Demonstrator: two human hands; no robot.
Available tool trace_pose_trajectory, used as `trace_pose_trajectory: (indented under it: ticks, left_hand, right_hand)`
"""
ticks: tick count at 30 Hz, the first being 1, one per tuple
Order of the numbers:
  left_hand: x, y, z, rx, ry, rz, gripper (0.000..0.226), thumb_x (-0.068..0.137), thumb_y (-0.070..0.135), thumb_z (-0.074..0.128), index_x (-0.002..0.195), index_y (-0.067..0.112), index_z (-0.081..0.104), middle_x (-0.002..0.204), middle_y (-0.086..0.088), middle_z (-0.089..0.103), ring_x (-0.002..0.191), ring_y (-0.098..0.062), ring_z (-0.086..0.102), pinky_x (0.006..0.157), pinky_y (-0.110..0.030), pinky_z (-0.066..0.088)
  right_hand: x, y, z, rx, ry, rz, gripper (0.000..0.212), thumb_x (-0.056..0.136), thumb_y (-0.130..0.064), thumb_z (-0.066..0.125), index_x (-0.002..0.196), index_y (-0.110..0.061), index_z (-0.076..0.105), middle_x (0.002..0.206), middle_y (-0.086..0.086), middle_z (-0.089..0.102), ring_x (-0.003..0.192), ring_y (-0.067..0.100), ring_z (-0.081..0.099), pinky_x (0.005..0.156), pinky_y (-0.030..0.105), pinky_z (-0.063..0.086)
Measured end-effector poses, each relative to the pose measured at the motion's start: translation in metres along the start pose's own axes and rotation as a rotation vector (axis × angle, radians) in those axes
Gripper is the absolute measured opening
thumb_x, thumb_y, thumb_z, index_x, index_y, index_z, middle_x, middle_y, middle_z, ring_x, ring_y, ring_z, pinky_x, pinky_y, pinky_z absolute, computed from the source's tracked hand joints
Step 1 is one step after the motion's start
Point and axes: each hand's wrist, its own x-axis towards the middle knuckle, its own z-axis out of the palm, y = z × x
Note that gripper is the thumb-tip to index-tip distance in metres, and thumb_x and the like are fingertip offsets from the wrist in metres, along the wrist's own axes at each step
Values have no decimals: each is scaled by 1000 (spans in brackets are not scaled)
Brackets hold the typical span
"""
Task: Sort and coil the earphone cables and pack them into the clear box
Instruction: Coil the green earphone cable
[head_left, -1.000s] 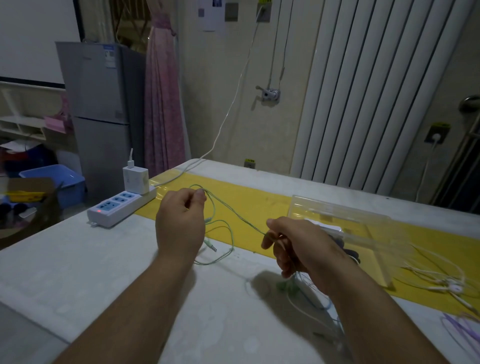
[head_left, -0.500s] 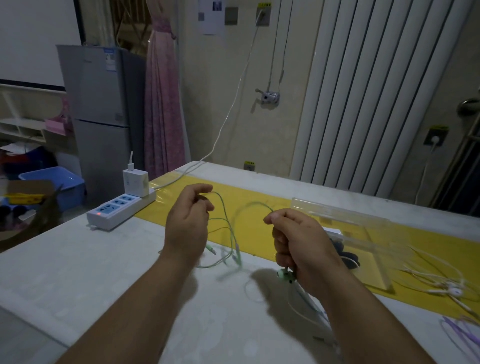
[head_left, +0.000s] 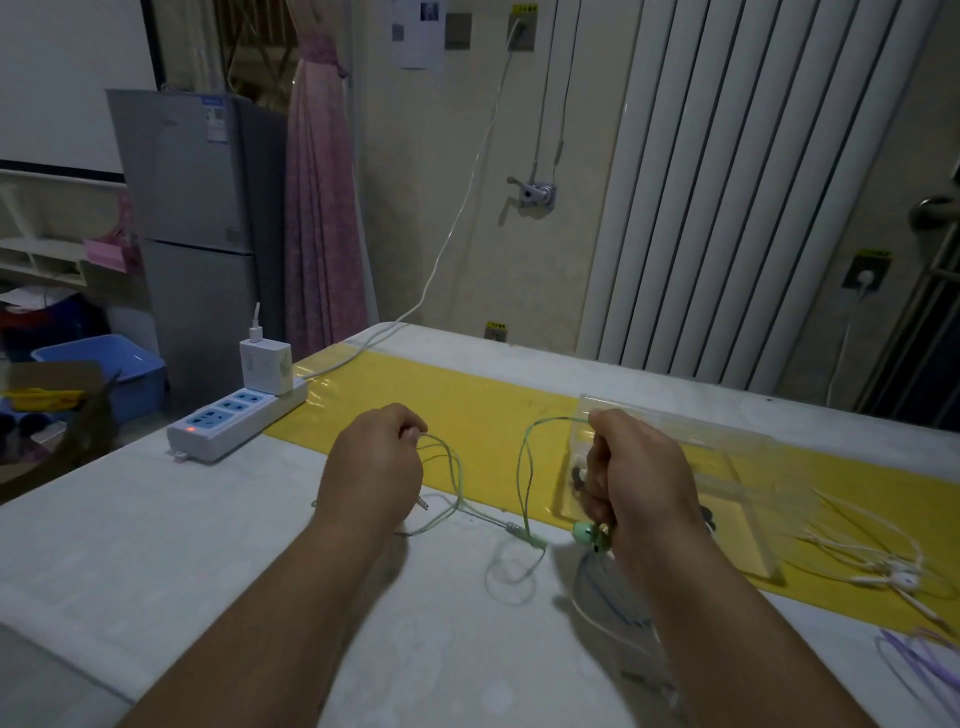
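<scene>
We see a pale, mottled desk (head_left: 156, 561) with a yellow strip (head_left: 467, 395) laid across it from left to right. Near the left edge lies a white power strip (head_left: 228, 423), its far end at the yellow strip, with a white charger (head_left: 265, 364) plugged into it. The clear box (head_left: 727, 467) sits on the yellow strip, and white earphones (head_left: 883, 566) lie just to its right. A purple cable (head_left: 919, 654) lies at the right edge. Part of the green earphone cable (head_left: 457, 512) trails on the desk near the middle.
</scene>
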Motion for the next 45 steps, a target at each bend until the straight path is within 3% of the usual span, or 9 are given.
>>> trace_pose_trajectory:
  ticks: [3, 6, 10, 14, 17, 22, 29, 40, 45]
  left_hand:
    - [-1, 6, -1, -312, -80, -82, 19, 86, 9, 55, 88, 27, 57, 71, -3, 59, 58, -18, 53, 52, -28, 40]
    - [0, 9, -5, -644, -178, -225, 26, 81, -6, 47, 72, 12, 63, 62, -11, 52, 48, -21, 43, 41, -26, 35]
    - [2, 9, -10, -676, -208, -262, 29, 72, -4, 48, 58, 10, 70, 57, -10, 56, 51, -16, 38, 43, -21, 28]
    - [-2, 14, -15, -851, -327, -337, 22, 71, -4, 55, 71, 5, 75, 66, -14, 62, 47, -13, 33, 47, -25, 20]
    - [-3, 16, -16, -941, -422, -366, 18, 83, -11, 58, 91, 0, 69, 74, -14, 64, 49, -13, 48, 42, -21, 39]
    - [-2, 17, -15, -1107, -468, -339, 20, 88, -15, 48, 85, 0, 60, 71, -12, 60, 50, -16, 57, 47, -23, 51]
    - [-5, 17, -16, -1035, -406, -237, 24, 81, -10, 59, 82, 9, 74, 76, -9, 72, 61, -12, 60, 55, -21, 48]
    - [-8, 22, -15, -1106, -444, -213, 14, 78, -14, 60, 80, -1, 58, 66, -14, 61, 64, -23, 68, 58, -27, 57]
    - [-7, 20, -11, -1032, -403, -173, 17, 76, -15, 64, 75, 0, 57, 73, -18, 59, 67, -27, 68, 60, -29, 56]
  right_hand:
    - [-1, -1, 1, 75, -33, 116, 39, 92, -17, 48, 57, -21, 32, 43, -4, 24, 38, 12, 17, 38, 22, 19]
    - [1, -3, 0, 205, -51, 228, 36, 94, -22, 49, 60, -20, 37, 44, -4, 23, 35, 10, 16, 34, 18, 18]
    - [4, -3, -3, 289, -93, 276, 33, 96, -25, 49, 65, -17, 45, 44, -4, 33, 34, 9, 21, 34, 15, 19]
    - [6, -3, -2, 323, -124, 229, 21, 91, -15, 44, 70, -14, 48, 49, -1, 36, 37, 9, 21, 36, 17, 20]
    - [3, -4, 0, 286, -126, 158, 18, 93, -14, 46, 76, -12, 51, 50, -1, 40, 37, 9, 25, 37, 19, 23]
    - [-3, -4, 5, 169, -175, 102, 18, 98, -18, 47, 83, -11, 55, 51, 0, 45, 39, 11, 30, 40, 22, 27]
    - [-7, 0, 10, 10, -231, 45, 18, 96, -12, 44, 84, -9, 57, 54, 4, 51, 43, 13, 33, 42, 25, 30]
    - [-15, 6, 19, -131, -306, 95, 18, 99, -16, 43, 88, -10, 55, 77, 9, 74, 53, 15, 48, 48, 26, 41]
    - [-16, 6, 19, -110, -343, 108, 19, 98, -12, 44, 85, -9, 58, 65, 9, 68, 57, 19, 49, 56, 30, 38]
